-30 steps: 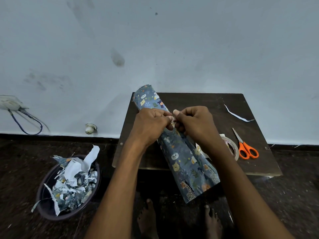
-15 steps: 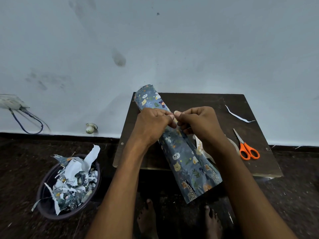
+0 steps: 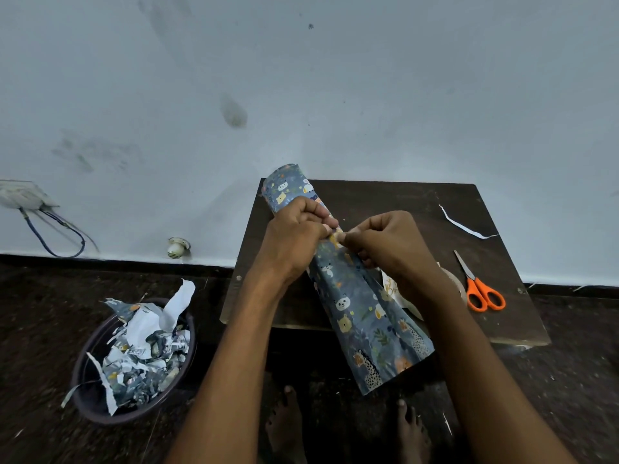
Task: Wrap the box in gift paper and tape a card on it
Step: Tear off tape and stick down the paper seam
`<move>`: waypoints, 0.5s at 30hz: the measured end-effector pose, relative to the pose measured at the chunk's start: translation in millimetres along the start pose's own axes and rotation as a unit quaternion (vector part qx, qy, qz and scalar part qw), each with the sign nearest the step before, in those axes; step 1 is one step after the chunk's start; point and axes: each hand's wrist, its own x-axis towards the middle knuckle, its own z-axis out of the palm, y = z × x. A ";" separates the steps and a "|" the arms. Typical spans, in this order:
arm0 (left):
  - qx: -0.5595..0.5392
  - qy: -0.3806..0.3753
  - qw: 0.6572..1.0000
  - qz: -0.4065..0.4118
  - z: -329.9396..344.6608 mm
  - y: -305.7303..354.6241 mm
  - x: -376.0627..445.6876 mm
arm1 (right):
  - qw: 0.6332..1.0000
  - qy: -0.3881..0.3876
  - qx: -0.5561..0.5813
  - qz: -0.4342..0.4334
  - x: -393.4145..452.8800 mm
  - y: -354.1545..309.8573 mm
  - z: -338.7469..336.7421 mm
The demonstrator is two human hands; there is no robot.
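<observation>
blue gift paper printed with small animals (image 3: pixel 348 296) is rolled into a long tube that lies slantwise over the dark brown wooden table (image 3: pixel 395 202), its far end at the table's back left corner and its near end sticking out past the front edge. whether the box is inside cannot be seen. the left hand (image 3: pixel 294 239) has its fingers curled round the tube's upper part, gripping it from the left. the right hand (image 3: pixel 388 244) meets it at the middle, fingertips pinching the paper's seam; the two hands touch there. a white card with gold lettering (image 3: pixel 390 288) peeks out under the right wrist, and a roll of clear tape (image 3: pixel 457 286) is just beside it, mostly hidden. orange-handled scissors (image 3: pixel 479 286) lie near the right edge, with a thin white paper strip (image 3: pixel 464 227) beyond them. a dark round bin of paper scraps (image 3: pixel 134 360) stands on the floor to the left.
</observation>
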 end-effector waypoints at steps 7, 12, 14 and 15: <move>0.023 0.008 1.000 0.003 1.8 -4.9 3.3 | 0.997 0.047 -0.064 -0.010 -3.5 -3.4 6.6; 0.030 0.014 0.999 0.003 2.3 -4.6 3.2 | 0.994 0.060 -0.087 -0.018 -5.3 -5.0 8.6; 0.031 0.016 0.999 0.003 2.2 -4.7 3.2 | 0.994 0.062 -0.089 -0.022 -5.4 -5.6 9.4; 0.031 0.016 0.999 0.004 2.2 -5.0 3.5 | 0.994 0.063 -0.087 -0.024 -5.4 -5.7 9.9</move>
